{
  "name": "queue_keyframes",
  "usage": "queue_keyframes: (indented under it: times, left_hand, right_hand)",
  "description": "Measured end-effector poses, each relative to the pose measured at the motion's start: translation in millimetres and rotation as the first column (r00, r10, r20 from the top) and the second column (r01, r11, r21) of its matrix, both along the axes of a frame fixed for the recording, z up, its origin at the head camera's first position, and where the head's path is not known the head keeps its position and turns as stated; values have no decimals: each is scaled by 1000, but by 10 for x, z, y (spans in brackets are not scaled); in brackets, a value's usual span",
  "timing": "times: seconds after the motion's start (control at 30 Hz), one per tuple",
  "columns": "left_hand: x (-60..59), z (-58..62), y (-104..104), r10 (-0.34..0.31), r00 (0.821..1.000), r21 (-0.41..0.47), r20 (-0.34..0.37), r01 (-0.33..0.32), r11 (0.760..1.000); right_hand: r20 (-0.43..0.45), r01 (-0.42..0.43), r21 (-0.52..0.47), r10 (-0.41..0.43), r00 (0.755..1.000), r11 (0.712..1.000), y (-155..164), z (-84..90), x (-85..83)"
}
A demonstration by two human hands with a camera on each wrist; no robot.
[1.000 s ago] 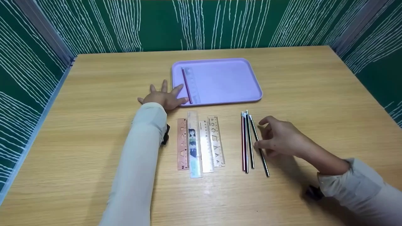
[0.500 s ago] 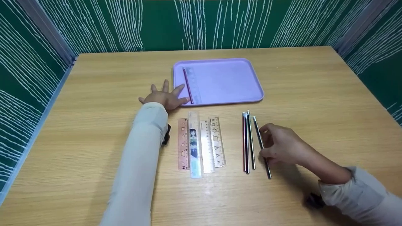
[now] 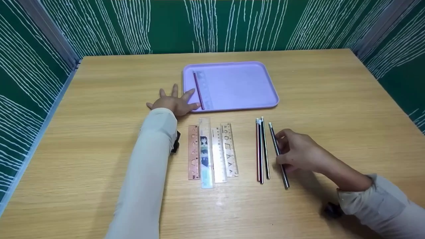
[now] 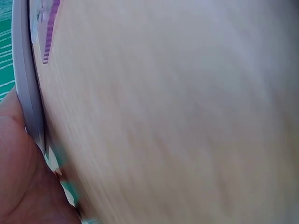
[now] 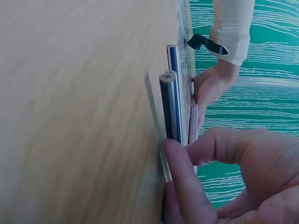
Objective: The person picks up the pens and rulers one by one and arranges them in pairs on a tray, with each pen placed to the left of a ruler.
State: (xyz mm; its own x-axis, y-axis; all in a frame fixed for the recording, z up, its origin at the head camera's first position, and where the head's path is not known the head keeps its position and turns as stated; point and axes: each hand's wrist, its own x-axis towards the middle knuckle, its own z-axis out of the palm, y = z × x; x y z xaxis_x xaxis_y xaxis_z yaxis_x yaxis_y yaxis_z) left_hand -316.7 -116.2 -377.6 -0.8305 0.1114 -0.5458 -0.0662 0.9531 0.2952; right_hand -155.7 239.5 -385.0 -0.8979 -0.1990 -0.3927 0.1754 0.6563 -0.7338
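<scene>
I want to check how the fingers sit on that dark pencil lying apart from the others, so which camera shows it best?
The right wrist view: the dark pencil fills the frame close up, with the right hand pinching it. The head view shows its whole length on the wooden table, but small. The left wrist view misses it.

Head view bright, even light from overhead; soft sheen on the worktop (image 3: 219, 199) near me. My right hand (image 3: 300, 153) casts a faint shadow. Left wrist view heavily blurred, close wood grain unfocused. Right wrist view sharper on my fingers (image 5: 187, 182).
</scene>
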Motion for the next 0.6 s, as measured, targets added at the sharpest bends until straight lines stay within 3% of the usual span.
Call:
queue_keyframes:
  times: [0.23, 0.6]
  left_hand:
    - [-20, -17, -9, 12, 1000, 7, 6, -12, 1000]
    - [-30, -27, 6, 24, 1000, 20, 10, -24, 1000]
  right_hand:
    - [86, 7, -107, 2, 996, 994, 103, 38, -81]
    - [113, -6, -174, 27, 993, 985, 218, -2, -117]
